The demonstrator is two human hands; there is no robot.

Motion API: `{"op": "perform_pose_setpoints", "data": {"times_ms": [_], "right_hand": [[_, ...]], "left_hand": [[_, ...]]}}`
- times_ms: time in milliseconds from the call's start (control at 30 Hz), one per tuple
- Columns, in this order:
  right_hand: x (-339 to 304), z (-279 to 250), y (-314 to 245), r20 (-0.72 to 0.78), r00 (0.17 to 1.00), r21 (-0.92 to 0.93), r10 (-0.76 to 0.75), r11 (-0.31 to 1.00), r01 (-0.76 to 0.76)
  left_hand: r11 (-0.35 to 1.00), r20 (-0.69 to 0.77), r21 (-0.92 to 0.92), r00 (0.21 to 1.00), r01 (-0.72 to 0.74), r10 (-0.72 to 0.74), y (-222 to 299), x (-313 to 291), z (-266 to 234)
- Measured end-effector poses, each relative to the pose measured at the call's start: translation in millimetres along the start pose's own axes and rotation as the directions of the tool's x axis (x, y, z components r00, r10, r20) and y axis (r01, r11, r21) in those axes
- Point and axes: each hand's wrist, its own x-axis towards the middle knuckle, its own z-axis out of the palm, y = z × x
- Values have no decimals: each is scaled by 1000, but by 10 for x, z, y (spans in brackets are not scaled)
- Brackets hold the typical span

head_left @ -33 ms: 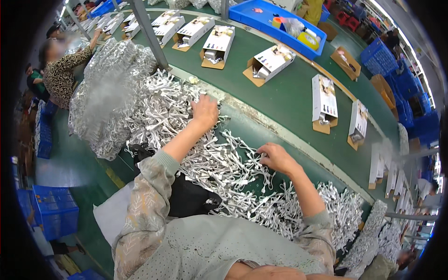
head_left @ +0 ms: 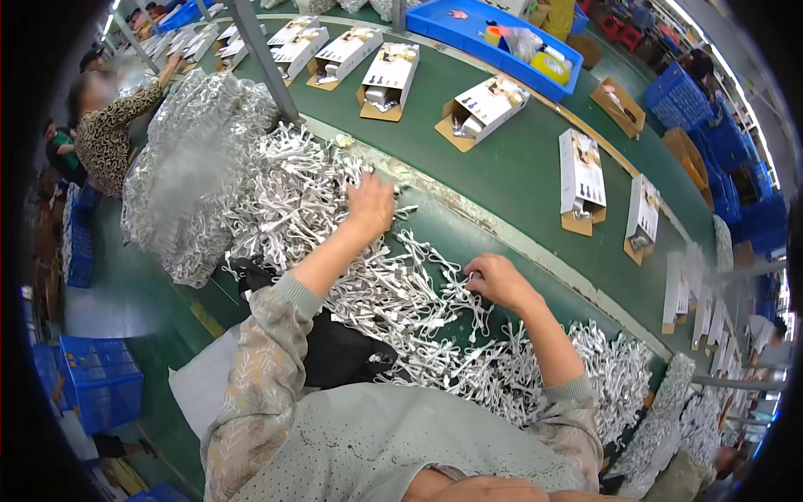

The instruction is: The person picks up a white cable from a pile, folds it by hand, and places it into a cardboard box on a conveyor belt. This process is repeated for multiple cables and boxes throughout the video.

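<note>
The white cables (head_left: 510,376) look like smooth plastic, the clear bags (head_left: 222,113) glossy, crinkled film. The boxes (head_left: 577,167) are smooth card, the blue tray (head_left: 493,65) shiny plastic, the black cloth (head_left: 339,351) matt.

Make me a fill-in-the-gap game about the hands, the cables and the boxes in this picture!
1. The left hand and the right hand are both at a spread of mostly ____ cables.
2. The boxes are on a long belt coloured ____.
3. Beyond the belt, the big tray with things in it is ____.
4. The hand nearer the shiny plastic heap is the ____ one.

Missing words: white; green; blue; left.
</note>
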Motion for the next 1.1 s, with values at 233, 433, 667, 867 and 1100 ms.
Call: {"op": "perform_pose_setpoints", "data": {"times_ms": [233,433,667,867,1100], "right_hand": [[-403,-199,38,-323,913,138,249,967,-215],[-374,-270,454,-108,811,929,575,348,-123],[195,-328,607,-580,551,763,600,637,110],[773,-488,897,-913,378,-236,-154,955,-181],[1169,-559,1475,-813,569,-409,-120,814,-412]], "left_hand": [[843,-204,-363,916,-398,344,875,-745,40],[529,110,-800,799,-283,592,1274,-889,-453],[864,-88,-465,981,-192,171,508,-4,-164],[856,-98,-446,965,-260,242,705,-100,-25],[839,-263,-289,881,-461,393,1017,-147,71]]}}
